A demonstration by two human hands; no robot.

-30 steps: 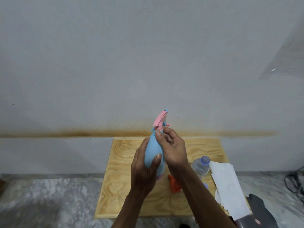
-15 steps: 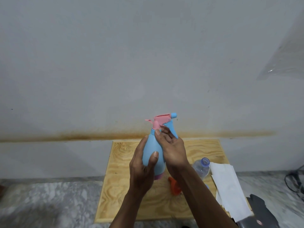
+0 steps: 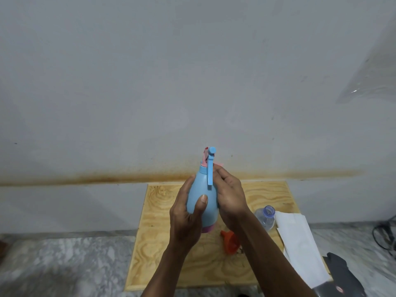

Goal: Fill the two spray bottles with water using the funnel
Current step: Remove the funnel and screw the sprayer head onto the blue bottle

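The left hand is closed around the body of the blue spray bottle, held upright above the wooden board. The right hand grips its neck. To unscrew the top well, I think the left should hold the body firm; the orange funnel waits on the board.

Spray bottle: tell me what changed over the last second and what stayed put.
The spray head has turned: its blue nozzle pointed away, then right, and now faces the camera. The right hand moved from the neck to the bottle's side. The left hand still grips the spray bottle. The funnel, water bottle and paper are unmoved.
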